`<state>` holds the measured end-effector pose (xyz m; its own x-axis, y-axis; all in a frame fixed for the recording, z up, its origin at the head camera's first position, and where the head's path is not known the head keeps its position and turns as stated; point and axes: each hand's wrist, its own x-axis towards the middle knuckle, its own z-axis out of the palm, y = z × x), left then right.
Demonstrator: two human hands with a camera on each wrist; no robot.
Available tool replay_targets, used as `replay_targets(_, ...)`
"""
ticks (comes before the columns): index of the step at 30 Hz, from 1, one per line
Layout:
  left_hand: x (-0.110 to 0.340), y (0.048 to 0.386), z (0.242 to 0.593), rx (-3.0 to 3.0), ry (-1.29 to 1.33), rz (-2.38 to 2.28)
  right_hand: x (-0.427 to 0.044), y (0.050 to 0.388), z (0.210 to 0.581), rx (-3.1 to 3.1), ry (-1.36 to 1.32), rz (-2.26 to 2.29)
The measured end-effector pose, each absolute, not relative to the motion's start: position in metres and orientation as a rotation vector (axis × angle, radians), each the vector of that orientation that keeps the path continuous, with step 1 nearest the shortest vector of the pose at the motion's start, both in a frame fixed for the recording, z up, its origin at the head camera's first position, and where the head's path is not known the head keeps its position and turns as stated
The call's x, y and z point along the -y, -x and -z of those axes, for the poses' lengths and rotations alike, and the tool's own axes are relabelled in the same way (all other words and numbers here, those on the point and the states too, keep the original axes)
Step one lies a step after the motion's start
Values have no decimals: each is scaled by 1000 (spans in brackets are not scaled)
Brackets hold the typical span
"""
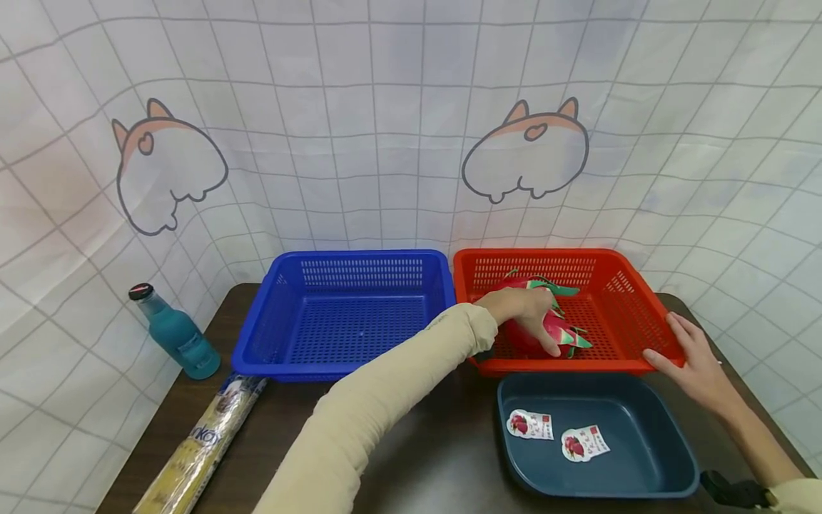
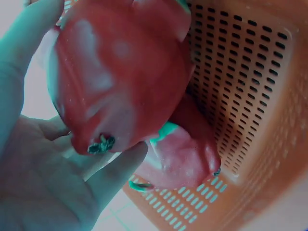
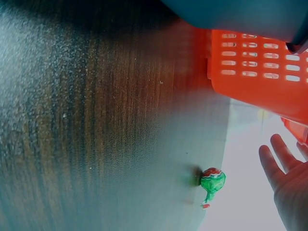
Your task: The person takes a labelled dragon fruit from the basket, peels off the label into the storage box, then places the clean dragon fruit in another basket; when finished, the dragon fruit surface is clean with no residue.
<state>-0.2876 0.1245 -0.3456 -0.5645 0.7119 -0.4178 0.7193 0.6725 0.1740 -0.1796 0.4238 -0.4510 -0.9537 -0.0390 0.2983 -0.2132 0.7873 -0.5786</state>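
Observation:
Two dragon fruits with green-tipped scales lie in the red basket [image 1: 604, 318]. My left hand [image 1: 529, 310] reaches into it and grips one dragon fruit [image 2: 120, 77], thumb on one side and fingers on the other. The second dragon fruit [image 2: 185, 156] rests against it, lower in the basket. At the basket's front right corner, my right hand [image 1: 696, 368] holds the rim, with its thumb over the front edge. The right wrist view shows the fingers [image 3: 284, 156] of that hand beside the basket's outer wall.
A blue basket [image 1: 340, 370] stands to the left. In front of the red one sits a dark teal tray [image 1: 632, 471] with two dragon-fruit labels [image 1: 584, 442]. A blue bottle [image 1: 183, 339] and a yellow pasta packet [image 1: 202, 442] are at left. A lollipop [image 3: 212, 181] lies near the table's edge.

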Motion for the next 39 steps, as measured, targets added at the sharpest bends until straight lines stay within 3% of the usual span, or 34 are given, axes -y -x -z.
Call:
replay_targets(10, -101, 289, 348, -2427, -1033, 228, -425, 178, 450, 2714, -175, -921)
replay_targets(19, -95, 292, 338, -2429, -1047, 96, -428, 178, 450, 2716, -172, -909)
replay_targets(26, -85, 289, 340, -2477, -1175, -39, -431, 181, 443, 2791, -200, -861)
replay_targets(33, -60, 276, 341, -2643, -1366, 5, -427, 187, 416, 2827, -311, -517)
replay_targets(39, -32, 256, 347, -2899, -1110, -104, -390, 183, 386, 2781, -207, -401)
